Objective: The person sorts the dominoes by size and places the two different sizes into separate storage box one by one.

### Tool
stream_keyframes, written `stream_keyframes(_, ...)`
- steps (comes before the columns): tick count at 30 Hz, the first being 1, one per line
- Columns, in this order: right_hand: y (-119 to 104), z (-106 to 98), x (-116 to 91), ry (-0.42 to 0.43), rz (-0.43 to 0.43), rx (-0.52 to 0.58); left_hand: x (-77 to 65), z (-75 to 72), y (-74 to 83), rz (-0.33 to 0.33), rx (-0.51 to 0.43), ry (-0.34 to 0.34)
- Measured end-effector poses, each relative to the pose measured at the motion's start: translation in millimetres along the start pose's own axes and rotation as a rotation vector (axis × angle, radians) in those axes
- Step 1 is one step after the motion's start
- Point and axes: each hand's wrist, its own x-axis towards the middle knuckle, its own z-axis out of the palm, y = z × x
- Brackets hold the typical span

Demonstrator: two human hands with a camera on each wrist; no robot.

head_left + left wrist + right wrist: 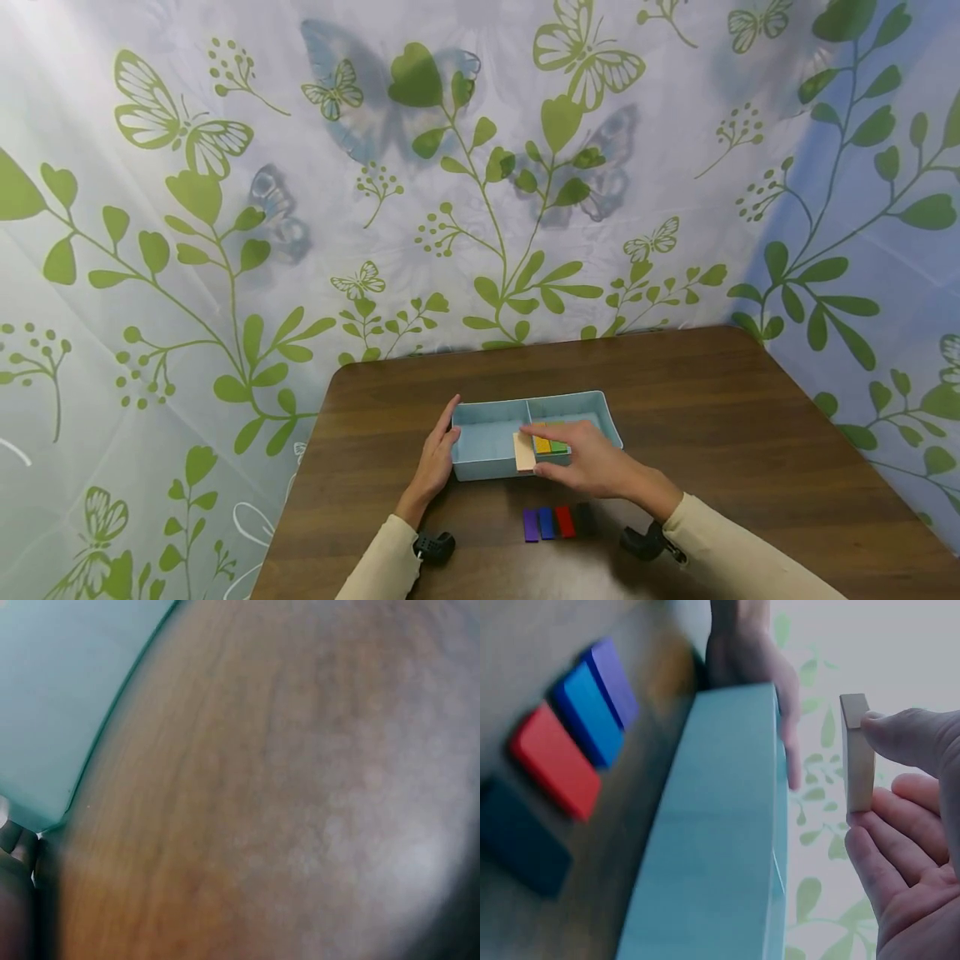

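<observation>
A light-blue two-compartment box (480,471) stands on the table. My right hand (600,460) pinches a beige wooden block (524,452) between thumb and fingertips, above the box's front side near the divider. In the right wrist view the same block (859,761) is upright, its top end under the thumb and its lower end at the fingertips. My left hand (432,465) rests along the box's left end, fingers straight against the outside and thumb by the rim. Yellow (542,438) and green (557,447) blocks lie in the right compartment, partly hidden by my right hand.
In front of the box lies a row of blocks: purple (531,526), blue (547,523), red (565,522) and a dark one (584,518). The brown wooden table (675,383) meets a leaf-patterned curtain (480,208) at its back edge. The left wrist view is blurred.
</observation>
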Motion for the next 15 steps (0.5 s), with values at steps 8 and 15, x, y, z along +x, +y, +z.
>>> stream_keyframes(8, 25, -24, -6, 0.028, 0.097, -0.035, -3.3, -6.0, 25.2, -0.028, -0.01, -0.062)
stream_keyframes(15, 46, -35, -15, 0.033, 0.147, -0.072, -5.6, -7.8, 38.8, -0.033, -0.018, -0.064)
